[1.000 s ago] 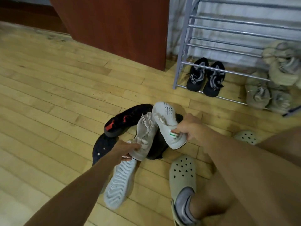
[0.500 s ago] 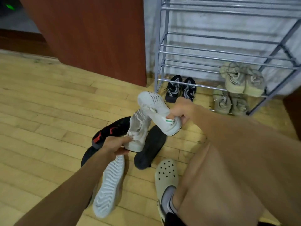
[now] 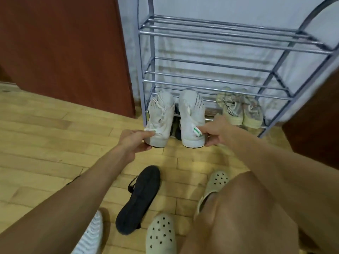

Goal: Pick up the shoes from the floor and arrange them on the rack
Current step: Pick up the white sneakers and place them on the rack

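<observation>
Head view: gripping the heel of one white sneaker (image 3: 160, 116) with the left hand (image 3: 134, 139), pinching the heel of the other white sneaker (image 3: 191, 114) with the right hand (image 3: 215, 132), both toes-up before the rack (image 3: 220, 82), lower left; beige pair (image 3: 238, 110) on rack's lower right; black shoe (image 3: 139, 197) sole-up on floor (image 3: 45, 143) before rack

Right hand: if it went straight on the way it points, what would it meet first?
Probably the shoe rack: the right hand grips a white sneaker by the heel, toe toward the lower bars. Depth is hard to judge.
</observation>
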